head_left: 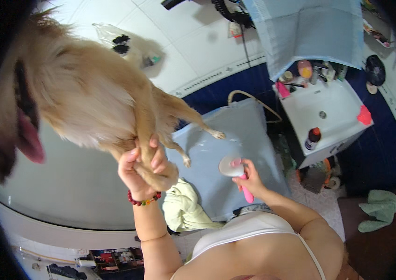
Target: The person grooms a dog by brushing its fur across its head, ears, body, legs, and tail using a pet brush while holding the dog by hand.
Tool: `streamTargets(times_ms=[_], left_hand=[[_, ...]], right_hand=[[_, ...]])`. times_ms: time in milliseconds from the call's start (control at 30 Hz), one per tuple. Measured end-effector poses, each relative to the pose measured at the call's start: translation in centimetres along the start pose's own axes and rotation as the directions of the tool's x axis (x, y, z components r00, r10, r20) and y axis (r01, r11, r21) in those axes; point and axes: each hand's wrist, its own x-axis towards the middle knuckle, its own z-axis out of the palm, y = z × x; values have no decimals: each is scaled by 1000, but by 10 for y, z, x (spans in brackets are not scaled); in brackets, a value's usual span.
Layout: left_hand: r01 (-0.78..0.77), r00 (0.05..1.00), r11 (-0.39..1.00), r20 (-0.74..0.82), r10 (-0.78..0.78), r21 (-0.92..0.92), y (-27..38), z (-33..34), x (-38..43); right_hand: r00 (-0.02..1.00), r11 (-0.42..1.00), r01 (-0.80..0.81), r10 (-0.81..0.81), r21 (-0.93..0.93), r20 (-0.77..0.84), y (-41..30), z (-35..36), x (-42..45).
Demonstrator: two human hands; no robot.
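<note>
A light tan dog point(89, 91) fills the left side, upright with its tongue hanging from an open mouth. Its hind paws rest on a blue-grey pad point(212, 147) spread in front of me. My left hand point(143, 166), with a beaded bracelet on the wrist, grips the dog's front legs point(146, 140). In my right hand point(250, 176) is a pet brush point(248, 194) with a pink handle and a round, pale head, held over the pad and apart from the dog. The brush's bristle side cannot be made out.
A pale yellow-green cloth point(184, 206) lies at the pad's near left edge. To the right stands a white washbasin point(338, 108), with a dark red-capped bottle point(312, 139) on its near rim. Another blue sheet point(310, 31) hangs above it. A green towel point(380, 210) hangs at the far right.
</note>
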Motion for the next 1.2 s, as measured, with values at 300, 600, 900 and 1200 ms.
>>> streamTargets(times_ms=[300, 600, 900, 1200], left_hand=[[7, 999, 214, 3, -46, 977, -122, -185, -38], [536, 809, 12, -509, -295, 844, -105, -181, -121], [447, 838, 76, -447, 312, 891, -39, -139, -93], [105, 732, 313, -286, 618, 944, 46, -240, 41]], right_hand=[[957, 894, 17, -144, 447, 251, -59, -53, -13], [977, 930, 142, -186, 339, 102, -84, -56, -14], [950, 951, 300, -291, -74, 114, -149, -67, 12], [897, 867, 441, -433, -233, 84, -202, 8, -14]])
